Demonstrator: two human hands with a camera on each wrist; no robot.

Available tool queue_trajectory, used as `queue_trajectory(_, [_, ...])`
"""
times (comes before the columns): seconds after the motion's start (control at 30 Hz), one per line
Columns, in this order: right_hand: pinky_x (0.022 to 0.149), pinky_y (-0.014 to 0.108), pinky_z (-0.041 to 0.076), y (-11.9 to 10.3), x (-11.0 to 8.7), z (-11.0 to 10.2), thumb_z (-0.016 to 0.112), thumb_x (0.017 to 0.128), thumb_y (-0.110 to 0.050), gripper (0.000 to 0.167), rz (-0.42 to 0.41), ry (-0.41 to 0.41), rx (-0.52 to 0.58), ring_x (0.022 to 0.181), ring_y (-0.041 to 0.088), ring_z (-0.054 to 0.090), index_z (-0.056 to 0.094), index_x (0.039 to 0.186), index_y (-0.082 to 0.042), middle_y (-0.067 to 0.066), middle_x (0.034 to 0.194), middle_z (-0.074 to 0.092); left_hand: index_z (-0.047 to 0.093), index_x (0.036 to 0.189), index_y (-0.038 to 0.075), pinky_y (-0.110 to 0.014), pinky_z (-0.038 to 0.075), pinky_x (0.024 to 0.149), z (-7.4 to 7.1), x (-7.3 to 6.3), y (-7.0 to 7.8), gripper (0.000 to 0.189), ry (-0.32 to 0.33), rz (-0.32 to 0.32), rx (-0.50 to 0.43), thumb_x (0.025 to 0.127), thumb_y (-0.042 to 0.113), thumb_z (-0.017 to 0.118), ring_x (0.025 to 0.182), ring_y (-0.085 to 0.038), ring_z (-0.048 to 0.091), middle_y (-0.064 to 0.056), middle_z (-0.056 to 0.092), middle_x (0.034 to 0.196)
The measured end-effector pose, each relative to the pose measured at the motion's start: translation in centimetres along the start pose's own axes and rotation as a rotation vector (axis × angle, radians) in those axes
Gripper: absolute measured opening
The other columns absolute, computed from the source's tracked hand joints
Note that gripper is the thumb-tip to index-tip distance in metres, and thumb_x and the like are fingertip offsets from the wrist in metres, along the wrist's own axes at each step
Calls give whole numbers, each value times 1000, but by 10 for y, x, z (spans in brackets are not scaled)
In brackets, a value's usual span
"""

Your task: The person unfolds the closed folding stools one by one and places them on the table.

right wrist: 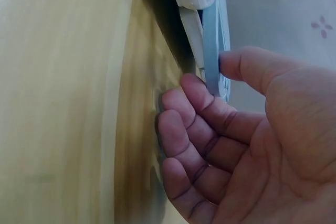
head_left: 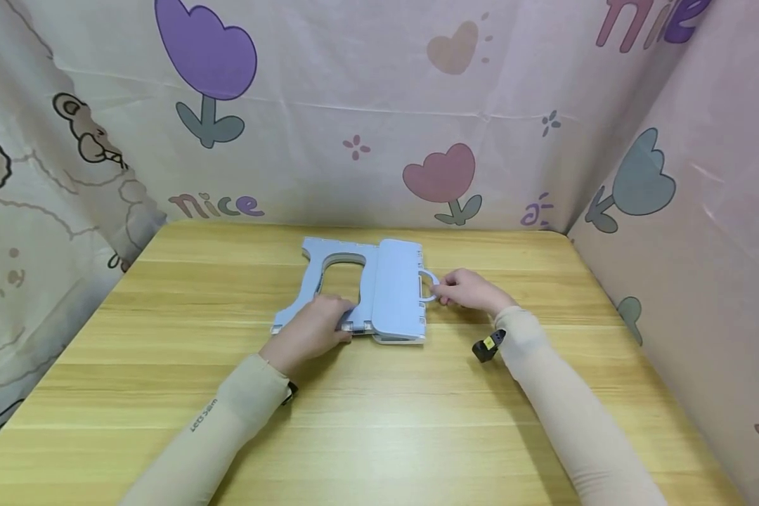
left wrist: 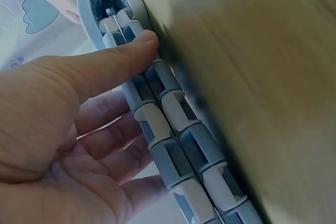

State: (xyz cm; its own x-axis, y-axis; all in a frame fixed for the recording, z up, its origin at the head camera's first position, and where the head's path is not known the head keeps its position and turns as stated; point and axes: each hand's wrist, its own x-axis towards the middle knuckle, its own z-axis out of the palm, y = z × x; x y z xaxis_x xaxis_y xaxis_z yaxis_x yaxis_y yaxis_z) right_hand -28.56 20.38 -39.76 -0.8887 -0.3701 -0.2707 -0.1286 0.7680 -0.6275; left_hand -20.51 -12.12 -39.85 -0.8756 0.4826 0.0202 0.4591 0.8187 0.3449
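Observation:
A light blue folding step stool [head_left: 400, 289] lies folded flat on the wooden table, its leg frame with a large oval opening to the left and a plain panel to the right. My left hand [head_left: 316, 325] grips the stool's near edge. In the left wrist view its thumb [left wrist: 134, 50] rests across the row of hinges [left wrist: 181, 145], with the fingers on the other side. At the stool's right end, my right hand [head_left: 471, 289] pinches the curved carry handle [head_left: 432, 277] between thumb and forefinger. The other right fingers [right wrist: 176, 132] curl loosely beside it, close to the tabletop.
The wooden table [head_left: 379, 422] extends on all sides of the stool. A patterned curtain [head_left: 316, 84] hangs behind the table and along both sides. A small black wrist camera [head_left: 488, 346] sits below the right sleeve.

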Motion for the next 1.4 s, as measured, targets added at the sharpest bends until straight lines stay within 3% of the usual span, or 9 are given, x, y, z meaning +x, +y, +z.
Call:
queue_trajectory(0.27, [74,27,49,14,-12,-9,62,108,-36,34,26,21,34,78,17,58,73,97,-6,3,86,70,72,132,-1,-45,62,95,1,-1,4,46,8,36,-48,91,12,87,105,-27,69,-16,75,122])
queue_trajectory(0.6, [78,29,54,26,-29,-27,61,108,-33,35,14,85,116,81,18,59,70,101,1,5,87,69,73,130,0,-44,62,101,-1,-4,4,45,43,101,-82,90,14,88,109,-27,71,-14,75,121])
queue_trajectory(0.7, [79,29,55,20,-33,-36,62,108,-31,36,-5,112,140,84,19,62,70,105,3,6,89,70,73,129,1,-43,63,97,-3,-4,4,45,55,113,-89,90,15,88,104,-23,70,-12,75,119])
queue_trajectory(0.93, [76,23,54,0,-45,-58,63,107,-35,33,-25,179,160,84,18,62,71,100,-4,-3,84,66,74,129,4,-36,60,85,-10,-4,3,46,82,153,-95,89,18,89,93,-16,62,-8,75,114])
queue_trajectory(1.4, [72,24,54,-48,-59,-83,61,109,-31,33,-122,341,224,75,10,60,70,89,-6,-8,75,65,73,133,8,-37,59,87,-18,-6,1,48,115,208,-151,90,22,90,95,-17,63,-7,75,116])
